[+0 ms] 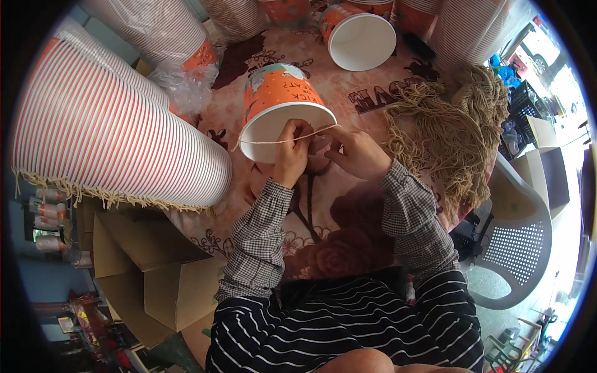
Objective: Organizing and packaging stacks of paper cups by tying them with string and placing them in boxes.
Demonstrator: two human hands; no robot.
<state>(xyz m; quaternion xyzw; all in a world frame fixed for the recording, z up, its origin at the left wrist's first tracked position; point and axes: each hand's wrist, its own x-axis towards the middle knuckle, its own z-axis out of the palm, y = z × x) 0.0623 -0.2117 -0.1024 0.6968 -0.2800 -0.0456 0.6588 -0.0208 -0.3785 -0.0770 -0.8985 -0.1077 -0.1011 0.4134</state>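
Meeting at the bucket [277, 92] — left hand [293, 152] curled, right hand [360, 154] bent inward; both at the cord [267, 142] — grip on it unclear.

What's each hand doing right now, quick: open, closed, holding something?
Left hand: fingers curled at the thin cream string by the round orange paper bucket; grip unclear.
Right hand: fingers bent at the string; whether it pinches cannot be told.

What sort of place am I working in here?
Probably a workshop, perhaps in a home, judging by the stack of nested paper buckets, the heap of beige strings and the cardboard box.
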